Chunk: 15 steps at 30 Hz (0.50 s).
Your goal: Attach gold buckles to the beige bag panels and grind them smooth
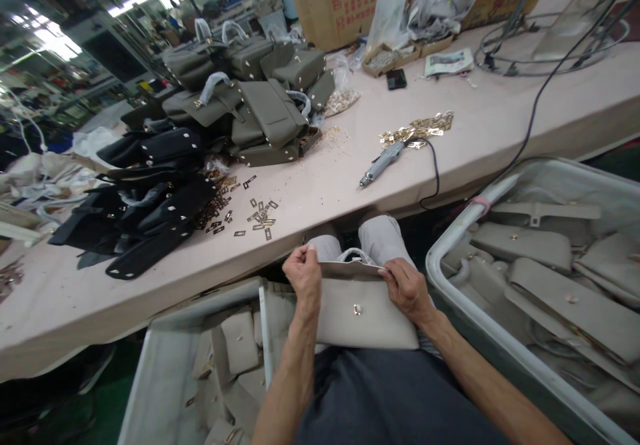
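A light grey-beige handbag [363, 322] rests on my lap, its small metal lock [357, 310] facing up. My left hand [304, 273] pinches the upper left corner of the bag's flap, and my right hand [406, 286] grips the upper right corner. Between them the flap's edge is stretched nearly straight. Behind that edge shows part of a handle wrapped in clear plastic [356, 254]. The fingertips of both hands are partly hidden by the knuckles and the flap.
On the table [320, 195] lie a grey electric screwdriver [383, 164], gold metal plates [417, 128] and scattered small plates [263, 217]. Olive bags [270, 112] and black bags [155, 198] are heaped left. Bins stand at left [165, 345] and right [440, 248], holding beige bags.
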Tool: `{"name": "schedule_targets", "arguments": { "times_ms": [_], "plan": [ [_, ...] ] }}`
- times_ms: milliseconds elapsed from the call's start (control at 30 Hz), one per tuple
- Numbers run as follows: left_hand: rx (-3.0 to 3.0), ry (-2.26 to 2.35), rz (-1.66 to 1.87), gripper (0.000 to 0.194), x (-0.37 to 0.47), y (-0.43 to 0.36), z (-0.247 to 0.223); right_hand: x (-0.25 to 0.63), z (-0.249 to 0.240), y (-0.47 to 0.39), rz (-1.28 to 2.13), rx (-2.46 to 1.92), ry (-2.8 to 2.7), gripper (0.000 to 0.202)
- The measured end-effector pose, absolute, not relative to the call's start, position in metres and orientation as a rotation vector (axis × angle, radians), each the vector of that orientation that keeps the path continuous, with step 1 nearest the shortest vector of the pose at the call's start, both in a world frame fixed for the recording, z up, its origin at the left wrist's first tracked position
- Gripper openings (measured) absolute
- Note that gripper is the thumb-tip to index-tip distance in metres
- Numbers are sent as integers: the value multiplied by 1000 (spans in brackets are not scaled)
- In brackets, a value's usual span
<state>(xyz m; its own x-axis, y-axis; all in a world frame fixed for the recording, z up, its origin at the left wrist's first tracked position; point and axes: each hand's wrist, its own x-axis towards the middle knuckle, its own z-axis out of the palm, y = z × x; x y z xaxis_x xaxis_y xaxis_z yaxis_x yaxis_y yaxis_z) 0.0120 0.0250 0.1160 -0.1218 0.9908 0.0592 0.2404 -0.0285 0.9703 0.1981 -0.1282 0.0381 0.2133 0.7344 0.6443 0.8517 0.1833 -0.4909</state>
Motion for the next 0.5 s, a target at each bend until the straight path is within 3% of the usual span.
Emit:
{"name": "schedule_targets", "arguments": {
  "times_ms": [167, 500],
  "plan": [
    [1331, 1649, 1331, 49, -34, 58, 132, 199, 39, -130, -125, -1560, -1531, 8],
    [1098, 1165, 765, 62, 38, -6, 119, 188, 35, -116, -92, -1466, -1530, 21]
  ]
}}
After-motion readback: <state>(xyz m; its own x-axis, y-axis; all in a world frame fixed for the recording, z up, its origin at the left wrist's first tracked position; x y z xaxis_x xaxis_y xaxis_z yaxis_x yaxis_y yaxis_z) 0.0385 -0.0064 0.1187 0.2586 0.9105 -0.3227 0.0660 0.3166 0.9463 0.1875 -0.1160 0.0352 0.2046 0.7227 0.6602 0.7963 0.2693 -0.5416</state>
